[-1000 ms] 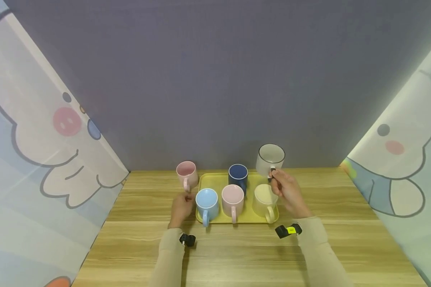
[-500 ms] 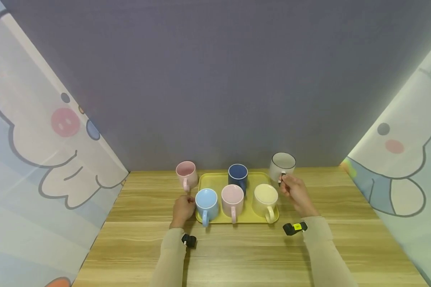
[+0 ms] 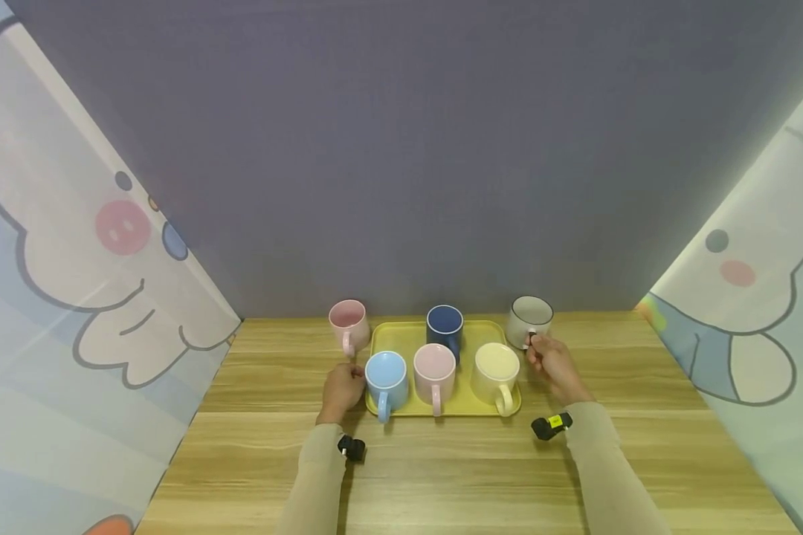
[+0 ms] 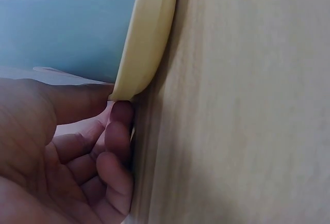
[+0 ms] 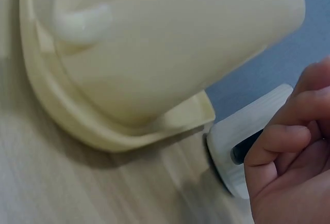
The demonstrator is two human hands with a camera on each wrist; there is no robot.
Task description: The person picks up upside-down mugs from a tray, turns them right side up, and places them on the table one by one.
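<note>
My right hand point(image 3: 557, 368) grips the handle of a white mug point(image 3: 529, 321) with a dark rim, beside the tray's back right corner. In the right wrist view, this mug's base point(image 5: 224, 175) is down at the wooden table, its dark handle behind my curled fingers point(image 5: 281, 141). At the tray's left side, my left hand point(image 3: 341, 390) pinches the yellow tray point(image 4: 147, 33) by its rim, thumb above and fingertips below. On the tray stand a light blue mug point(image 3: 386, 379), a pink mug point(image 3: 434, 371), a cream mug point(image 3: 495, 375) and a dark blue mug point(image 3: 444, 328).
Another pink mug point(image 3: 349, 325) stands on the wooden table point(image 3: 442, 475), left of the tray's back corner. A grey wall point(image 3: 401, 163) rises behind the table. Printed cartoon panels point(image 3: 709, 327) flank both sides.
My right hand has carried the white mug right and down, from above the tray's back right corner to the table beside it. The left hand stays at the tray's left edge.
</note>
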